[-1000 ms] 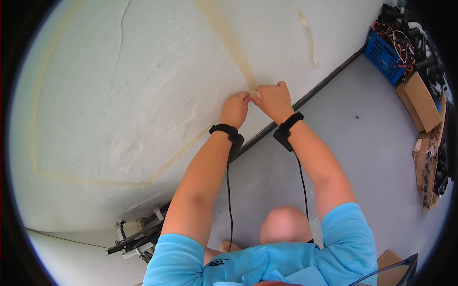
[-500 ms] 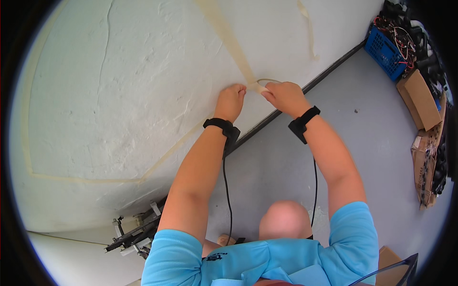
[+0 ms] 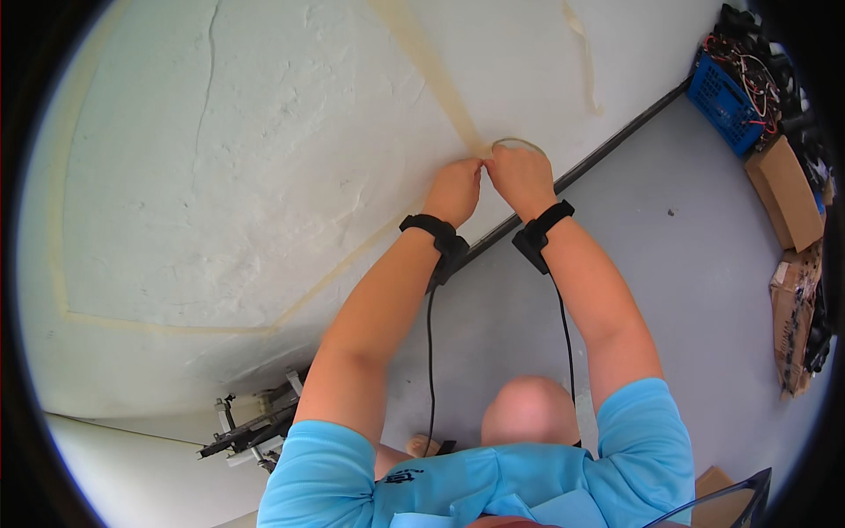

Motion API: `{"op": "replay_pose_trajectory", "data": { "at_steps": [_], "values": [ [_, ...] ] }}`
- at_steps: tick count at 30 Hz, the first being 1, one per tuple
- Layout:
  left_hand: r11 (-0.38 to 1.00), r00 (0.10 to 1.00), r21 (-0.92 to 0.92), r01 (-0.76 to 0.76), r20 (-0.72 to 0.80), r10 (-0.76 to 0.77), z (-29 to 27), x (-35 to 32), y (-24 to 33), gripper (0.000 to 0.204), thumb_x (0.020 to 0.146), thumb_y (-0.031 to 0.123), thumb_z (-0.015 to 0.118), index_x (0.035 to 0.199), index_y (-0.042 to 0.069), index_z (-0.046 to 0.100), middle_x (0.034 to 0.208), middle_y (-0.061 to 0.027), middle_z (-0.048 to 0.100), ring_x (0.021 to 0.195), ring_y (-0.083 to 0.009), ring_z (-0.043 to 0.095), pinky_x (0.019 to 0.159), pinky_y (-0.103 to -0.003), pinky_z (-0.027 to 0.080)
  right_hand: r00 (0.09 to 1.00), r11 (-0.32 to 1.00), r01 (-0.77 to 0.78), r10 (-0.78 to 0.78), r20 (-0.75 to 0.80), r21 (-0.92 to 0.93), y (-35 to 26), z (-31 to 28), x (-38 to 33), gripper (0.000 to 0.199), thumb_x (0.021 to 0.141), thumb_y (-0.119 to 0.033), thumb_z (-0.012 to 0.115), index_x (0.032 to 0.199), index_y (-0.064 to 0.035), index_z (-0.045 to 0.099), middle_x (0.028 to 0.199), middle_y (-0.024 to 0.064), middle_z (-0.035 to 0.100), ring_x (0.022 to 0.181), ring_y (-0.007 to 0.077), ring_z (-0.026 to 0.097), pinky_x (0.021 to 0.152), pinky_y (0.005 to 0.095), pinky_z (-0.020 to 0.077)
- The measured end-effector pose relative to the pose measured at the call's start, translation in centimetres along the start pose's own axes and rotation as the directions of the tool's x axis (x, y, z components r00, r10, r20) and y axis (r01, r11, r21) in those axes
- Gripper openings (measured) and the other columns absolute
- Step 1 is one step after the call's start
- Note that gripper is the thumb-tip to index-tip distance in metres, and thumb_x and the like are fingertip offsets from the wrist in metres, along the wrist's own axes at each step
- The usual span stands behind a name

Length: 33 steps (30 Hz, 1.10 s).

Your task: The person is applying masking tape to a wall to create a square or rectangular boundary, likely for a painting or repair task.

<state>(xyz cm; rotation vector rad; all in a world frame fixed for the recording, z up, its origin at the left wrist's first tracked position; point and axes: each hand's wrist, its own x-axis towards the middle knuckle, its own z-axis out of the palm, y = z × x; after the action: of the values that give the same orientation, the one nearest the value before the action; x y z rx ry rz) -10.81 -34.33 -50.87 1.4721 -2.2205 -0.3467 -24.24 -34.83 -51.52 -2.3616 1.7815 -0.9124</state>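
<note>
A strip of beige masking tape (image 3: 437, 84) runs down the white wall (image 3: 290, 176) to my two hands. My right hand (image 3: 521, 183) is closed around the roll of masking tape (image 3: 518, 142), whose curved edge shows above the knuckles. Thumb and fingertips of my left hand (image 3: 455, 190) are pinched together at the strip's lower end, touching my right fingertips. What exactly lies between the left fingers is hidden. Both hands are close to the wall, just above the dark baseboard (image 3: 620, 136).
Other tape lines (image 3: 167, 329) are stuck on the wall, and a loose-looking strip (image 3: 585, 62) is at upper right. A blue crate of cables (image 3: 723, 106) and cardboard boxes (image 3: 786, 195) stand on the grey floor at right. A dark metal frame (image 3: 255, 431) sits lower left.
My hands have come together; before, a short length of tape spanned the gap between them. The right hand has turned over the roll, and the left has moved right.
</note>
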Motion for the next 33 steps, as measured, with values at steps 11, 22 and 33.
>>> {"op": "replay_pose_trajectory", "data": {
  "at_steps": [11, 22, 33],
  "values": [
    [0.995, 0.995, -0.085, 0.060, -0.076, -0.066, 0.5, 1.6, 0.5, 0.019, 0.079, 0.005, 0.046, 0.095, -0.001, 0.056, 0.088, -0.0186, 0.059, 0.081, -0.0327, 0.056, 0.071, -0.035, 0.044, 0.948, 0.929, -0.270, 0.302, -0.098, 0.253, -0.9, 0.7, -0.2, 0.016, 0.071, -0.016, 0.057, 0.082, -0.0061, 0.051, 0.067, 0.0109, 0.058, 0.062, 0.0296, 0.056, 0.054, 0.0388, 0.0445],
    [0.992, 0.994, -0.083, 0.100, 0.043, -0.096, -0.3, 1.8, 0.7, 0.017, 0.078, 0.004, 0.048, 0.091, -0.001, 0.057, 0.084, -0.0187, 0.059, 0.078, -0.0319, 0.057, 0.070, -0.034, 0.045, 0.949, 0.920, -0.285, 0.311, -0.058, 0.269, -1.0, 1.4, -0.4, 0.025, 0.068, -0.011, 0.056, 0.092, -0.0074, 0.049, 0.085, 0.0135, 0.056, 0.070, 0.0302, 0.057, 0.058, 0.0389, 0.0455],
    [0.991, 0.998, -0.121, 0.062, 0.008, -0.061, -0.1, 1.7, 0.6, 0.017, 0.077, 0.002, 0.047, 0.091, -0.002, 0.057, 0.084, -0.0188, 0.059, 0.078, -0.0322, 0.057, 0.069, -0.034, 0.045, 0.939, 0.946, -0.233, 0.279, -0.202, 0.223, -0.4, 3.0, 0.2, 0.009, 0.070, -0.014, 0.056, 0.075, -0.0080, 0.052, 0.069, 0.0091, 0.054, 0.062, 0.0276, 0.054, 0.053, 0.0376, 0.0428]
  ]
}}
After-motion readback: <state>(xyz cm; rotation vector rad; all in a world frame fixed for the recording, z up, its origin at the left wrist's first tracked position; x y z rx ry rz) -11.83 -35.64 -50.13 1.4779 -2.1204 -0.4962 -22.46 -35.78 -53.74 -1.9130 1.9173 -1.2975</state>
